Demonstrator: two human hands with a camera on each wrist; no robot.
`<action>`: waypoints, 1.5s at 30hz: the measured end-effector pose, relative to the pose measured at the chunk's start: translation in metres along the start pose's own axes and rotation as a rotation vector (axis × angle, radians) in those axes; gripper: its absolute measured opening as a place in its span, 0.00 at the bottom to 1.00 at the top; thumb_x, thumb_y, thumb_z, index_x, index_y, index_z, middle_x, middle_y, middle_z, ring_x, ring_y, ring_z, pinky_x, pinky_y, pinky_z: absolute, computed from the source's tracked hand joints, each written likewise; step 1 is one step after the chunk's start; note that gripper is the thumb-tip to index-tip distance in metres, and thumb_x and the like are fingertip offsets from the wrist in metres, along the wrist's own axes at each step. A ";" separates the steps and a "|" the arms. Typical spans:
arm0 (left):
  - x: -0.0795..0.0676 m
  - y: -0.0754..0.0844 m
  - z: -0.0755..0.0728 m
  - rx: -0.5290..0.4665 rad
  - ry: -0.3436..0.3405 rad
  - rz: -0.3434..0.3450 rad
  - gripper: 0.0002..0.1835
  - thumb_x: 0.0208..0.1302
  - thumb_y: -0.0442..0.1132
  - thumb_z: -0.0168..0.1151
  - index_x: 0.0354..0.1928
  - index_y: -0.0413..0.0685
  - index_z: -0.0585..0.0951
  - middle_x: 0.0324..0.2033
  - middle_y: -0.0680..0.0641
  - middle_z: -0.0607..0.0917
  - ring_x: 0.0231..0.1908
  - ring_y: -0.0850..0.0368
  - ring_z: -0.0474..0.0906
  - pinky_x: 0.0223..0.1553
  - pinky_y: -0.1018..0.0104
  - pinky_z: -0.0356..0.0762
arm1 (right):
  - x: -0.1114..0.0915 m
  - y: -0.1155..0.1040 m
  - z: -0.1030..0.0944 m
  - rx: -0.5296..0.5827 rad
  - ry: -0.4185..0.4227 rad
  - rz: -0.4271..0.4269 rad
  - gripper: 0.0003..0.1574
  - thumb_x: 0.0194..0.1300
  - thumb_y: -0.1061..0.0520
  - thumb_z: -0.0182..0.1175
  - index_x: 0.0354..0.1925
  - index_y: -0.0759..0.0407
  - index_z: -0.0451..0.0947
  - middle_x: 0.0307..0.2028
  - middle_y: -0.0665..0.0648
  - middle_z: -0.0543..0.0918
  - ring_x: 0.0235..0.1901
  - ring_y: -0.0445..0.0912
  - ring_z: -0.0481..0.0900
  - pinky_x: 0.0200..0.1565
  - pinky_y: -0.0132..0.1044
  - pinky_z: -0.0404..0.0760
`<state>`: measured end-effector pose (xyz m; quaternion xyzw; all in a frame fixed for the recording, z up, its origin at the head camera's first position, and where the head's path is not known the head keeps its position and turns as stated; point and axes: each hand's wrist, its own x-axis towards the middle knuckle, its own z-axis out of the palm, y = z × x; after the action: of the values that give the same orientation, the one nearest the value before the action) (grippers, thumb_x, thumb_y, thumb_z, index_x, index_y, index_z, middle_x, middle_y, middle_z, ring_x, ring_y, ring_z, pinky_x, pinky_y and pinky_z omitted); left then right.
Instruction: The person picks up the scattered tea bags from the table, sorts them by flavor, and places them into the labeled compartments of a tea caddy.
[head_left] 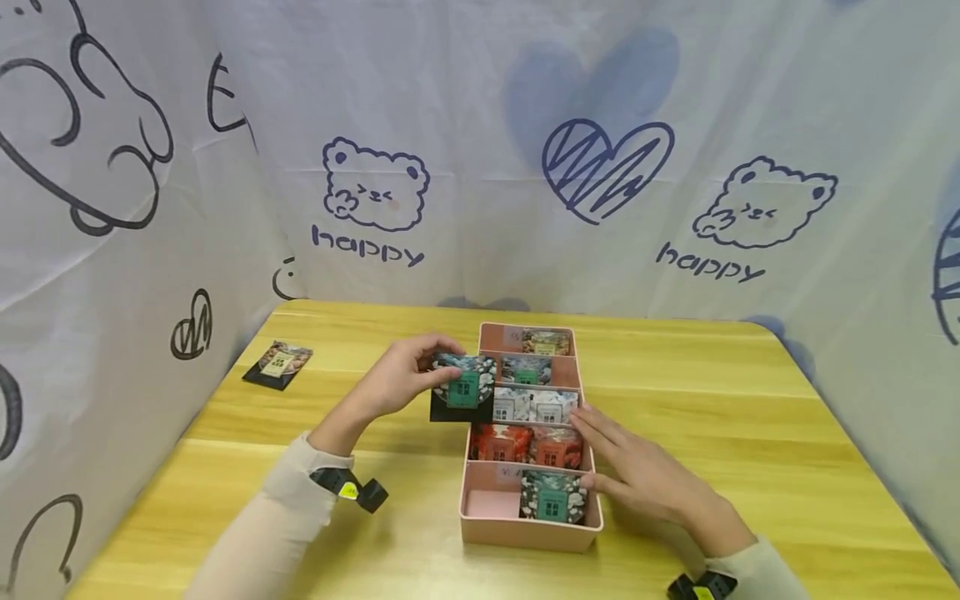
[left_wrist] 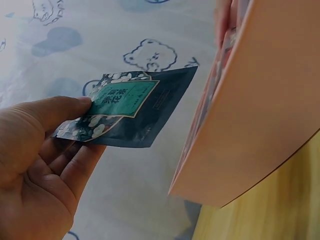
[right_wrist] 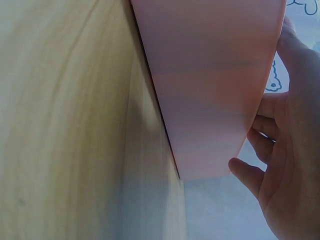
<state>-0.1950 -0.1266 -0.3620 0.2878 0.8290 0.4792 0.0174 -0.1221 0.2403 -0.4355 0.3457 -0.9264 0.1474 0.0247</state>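
Observation:
My left hand [head_left: 397, 375] pinches a dark tea sachet [head_left: 463, 388] with a green label and white flowers, thumb on its front. It is over the left edge of a long pink divided box [head_left: 528, 535]; the left wrist view shows the sachet [left_wrist: 132, 112] apart from the box wall [left_wrist: 260, 105]. My right hand [head_left: 648, 475] touches the box's right rim with its fingertips, fingers loosely extended. In the front compartment stands a similar green-labelled sachet [head_left: 553, 498], at the right. Behind it are red sachets [head_left: 501, 443], then white sachets [head_left: 553, 407], and another green-labelled sachet [head_left: 527, 370].
A yellow-labelled sachet [head_left: 546, 342] lies in the rearmost compartment. Another yellow-labelled sachet [head_left: 278, 364] lies alone on the wooden table [head_left: 720, 383] at the far left. A printed cloth [head_left: 480, 167] hangs behind and along the sides of the table.

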 end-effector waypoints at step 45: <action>-0.031 0.000 0.080 0.006 -0.140 0.052 0.12 0.67 0.42 0.64 0.51 0.53 0.81 0.42 0.57 0.82 0.31 0.63 0.77 0.31 0.67 0.80 | 0.000 0.004 0.003 -0.005 0.008 -0.011 0.49 0.69 0.37 0.56 0.77 0.54 0.49 0.76 0.58 0.52 0.68 0.58 0.63 0.58 0.57 0.73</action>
<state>-0.1447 -0.0788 -0.4131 0.3420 0.8195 0.4556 0.0621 -0.1249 0.2423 -0.4397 0.3501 -0.9247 0.1464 0.0298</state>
